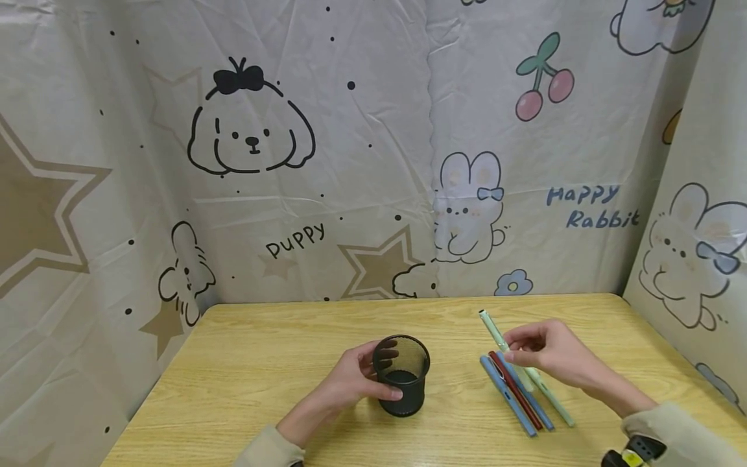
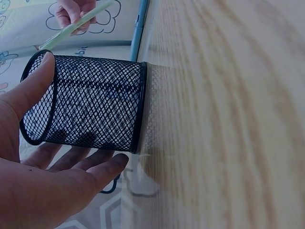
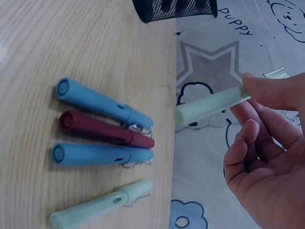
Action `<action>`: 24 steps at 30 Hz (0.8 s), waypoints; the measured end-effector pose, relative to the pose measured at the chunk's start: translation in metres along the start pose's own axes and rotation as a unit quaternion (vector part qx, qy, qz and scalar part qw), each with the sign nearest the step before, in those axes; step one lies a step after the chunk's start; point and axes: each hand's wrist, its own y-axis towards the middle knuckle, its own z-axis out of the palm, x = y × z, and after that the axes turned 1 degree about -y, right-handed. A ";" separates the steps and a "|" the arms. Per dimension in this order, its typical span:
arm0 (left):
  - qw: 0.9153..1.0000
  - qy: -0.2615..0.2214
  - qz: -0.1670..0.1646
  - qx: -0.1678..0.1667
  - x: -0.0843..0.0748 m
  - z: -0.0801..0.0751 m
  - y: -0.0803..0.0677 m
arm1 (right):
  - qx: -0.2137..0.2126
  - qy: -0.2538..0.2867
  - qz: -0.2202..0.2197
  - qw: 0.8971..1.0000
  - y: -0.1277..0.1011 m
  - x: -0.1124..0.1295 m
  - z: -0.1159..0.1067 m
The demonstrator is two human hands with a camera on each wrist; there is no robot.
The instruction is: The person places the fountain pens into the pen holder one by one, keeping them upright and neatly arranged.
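Note:
A black mesh pen cup (image 1: 411, 392) stands upright on the wooden table. My left hand (image 1: 350, 379) holds it from the left side, thumb in front and fingers curved behind, as the left wrist view also shows around the mesh wall (image 2: 97, 102). In my right hand (image 1: 554, 353), a light green pen (image 3: 212, 106) is pinched between thumb and fingers, tilted and raised off the table. Beneath and beside that hand lie two blue pens (image 1: 508, 395), a dark red pen (image 3: 102, 130) between them, and another light green pen (image 3: 102, 205).
The wooden table (image 1: 262, 363) ends at a back edge against a printed cloth curtain (image 1: 373, 149). Cloth also hangs at the left and right sides. A dark watch-like device (image 1: 635, 451) sits at the right sleeve.

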 end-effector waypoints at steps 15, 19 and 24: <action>1.000 0.003 0.001 0.002 -0.001 0.001 0.000 | -0.017 0.018 -0.010 1.000 0.005 0.025 0.014; 1.000 0.004 0.002 0.003 -0.002 0.001 -0.001 | -0.027 0.026 -0.018 0.999 0.007 0.030 0.017; 1.000 0.005 -0.001 0.001 -0.002 0.001 -0.001 | -0.036 0.036 -0.034 0.998 0.010 0.037 0.021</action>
